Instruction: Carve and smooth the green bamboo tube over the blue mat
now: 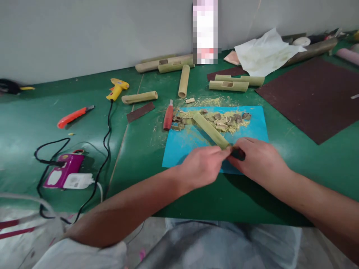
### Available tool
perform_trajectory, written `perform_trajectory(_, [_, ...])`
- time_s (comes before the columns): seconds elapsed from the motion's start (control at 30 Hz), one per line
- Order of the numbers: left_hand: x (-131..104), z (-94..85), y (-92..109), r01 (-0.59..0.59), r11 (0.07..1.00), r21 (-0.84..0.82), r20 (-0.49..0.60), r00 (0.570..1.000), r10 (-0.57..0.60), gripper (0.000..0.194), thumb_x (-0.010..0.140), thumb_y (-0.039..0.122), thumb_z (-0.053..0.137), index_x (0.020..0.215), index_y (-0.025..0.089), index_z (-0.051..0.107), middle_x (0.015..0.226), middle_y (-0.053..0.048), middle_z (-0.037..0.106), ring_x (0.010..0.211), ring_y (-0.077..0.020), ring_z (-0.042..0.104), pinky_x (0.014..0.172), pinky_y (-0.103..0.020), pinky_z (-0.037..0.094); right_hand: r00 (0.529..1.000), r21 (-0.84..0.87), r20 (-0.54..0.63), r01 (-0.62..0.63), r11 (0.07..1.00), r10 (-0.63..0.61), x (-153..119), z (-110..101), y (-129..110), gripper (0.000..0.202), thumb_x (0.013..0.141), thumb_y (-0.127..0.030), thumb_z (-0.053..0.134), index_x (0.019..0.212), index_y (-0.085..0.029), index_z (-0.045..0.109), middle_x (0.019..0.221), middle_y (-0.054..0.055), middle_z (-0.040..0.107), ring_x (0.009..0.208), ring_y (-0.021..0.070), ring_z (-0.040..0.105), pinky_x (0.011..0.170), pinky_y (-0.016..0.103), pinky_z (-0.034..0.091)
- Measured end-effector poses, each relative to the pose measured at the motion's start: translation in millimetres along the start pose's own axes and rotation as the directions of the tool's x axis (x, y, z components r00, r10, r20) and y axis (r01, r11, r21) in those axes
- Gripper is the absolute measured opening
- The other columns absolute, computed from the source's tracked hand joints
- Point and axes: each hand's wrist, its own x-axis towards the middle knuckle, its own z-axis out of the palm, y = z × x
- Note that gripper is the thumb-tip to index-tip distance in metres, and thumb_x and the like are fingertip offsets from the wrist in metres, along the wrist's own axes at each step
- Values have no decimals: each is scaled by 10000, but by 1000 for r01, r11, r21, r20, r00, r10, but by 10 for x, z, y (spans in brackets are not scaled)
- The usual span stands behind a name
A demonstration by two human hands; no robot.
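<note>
"Which step?"
"Seemingly working the bamboo tube's (210, 129) near end over the blue sheet (179, 151); left hand (206, 164) pinches it, right hand (259, 158) pinches a dark piece (238, 152)."
"Next?"
"Probably steady holding."

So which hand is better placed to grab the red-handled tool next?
Probably the left hand: it sits nearer the red-handled tool than the right hand, though both are at the bamboo tube.

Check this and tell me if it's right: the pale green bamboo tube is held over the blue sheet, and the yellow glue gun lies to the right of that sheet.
Wrong side: the head view shows the yellow glue gun left of the blue sheet. The pale green bamboo tube is held over it.
</note>
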Motion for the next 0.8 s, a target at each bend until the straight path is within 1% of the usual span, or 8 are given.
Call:
perform_trajectory(0.07, [1,4,-10,-1,1000,-8,10,1000,1,418,1066,161,401,1358,164,701,837,-46,724,710,-147,679,638,-235,559,1000,-13,-7,0,1000,0,-2,3,1,260,852,-362,720,718,-251,527,698,12,629,610,168,566,569,310,316])
perform_trajectory(0.17, [-3,7,-35,42,999,3,-33,999,-42,413,1068,176,409,1364,137,694,846,-60,725,732,-163,685,653,-255,567,1000,-18,12,-17,1000,17,-3,-2,-8,284,854,-380,742,721,-250,527,691,9,631,612,169,565,571,309,323])
perform_trajectory(0.3, [-17,-3,-39,11,999,-49,37,999,-9,425,1070,173,402,1394,161,676,861,-53,729,740,-162,692,654,-252,564,1000,-18,18,-8,1000,8,3,-18,-27,265,846,-358,736,720,-251,530,705,11,637,626,169,569,579,308,333])
perform_trajectory(0.43, [-12,-24,-55,43,999,33,-21,999,-42,424,1063,164,405,1377,124,688,835,-63,713,728,-175,685,647,-267,556,998,-14,48,-44,999,45,19,-36,-34,295,850,-391,733,704,-253,518,677,0,615,606,159,543,568,308,322])
perform_trajectory(0.5, [-8,-25,-50,20,1000,3,6,1000,-20,427,1062,162,410,1398,110,669,831,-61,710,717,-173,679,632,-262,552,997,-7,58,-48,999,48,25,-41,-34,271,848,-372,727,711,-251,528,691,2,624,608,158,544,567,306,322])
perform_trajectory(0.57, [-2,-25,-45,4,1000,-12,50,999,-3,433,1058,156,409,1403,142,669,837,-50,710,721,-169,681,626,-254,549,997,-1,58,-44,999,44,27,-42,-32,254,847,-358,722,713,-251,535,693,5,625,612,161,550,570,306,327])
perform_trajectory(0.7, [7,-30,-46,67,994,81,13,998,-68,433,1049,162,405,1377,134,687,839,-64,712,716,-173,671,631,-262,551,997,15,53,-62,998,61,27,-41,-35,265,857,-382,723,712,-256,541,684,3,626,605,166,548,565,310,334])
perform_trajectory(0.8, [-3,-29,-30,24,999,44,75,997,-27,454,1047,151,393,1418,133,655,837,-60,712,693,-168,660,615,-259,547,998,22,45,-42,999,41,25,-42,-40,247,847,-346,715,706,-259,532,679,-1,617,604,165,554,563,307,332])
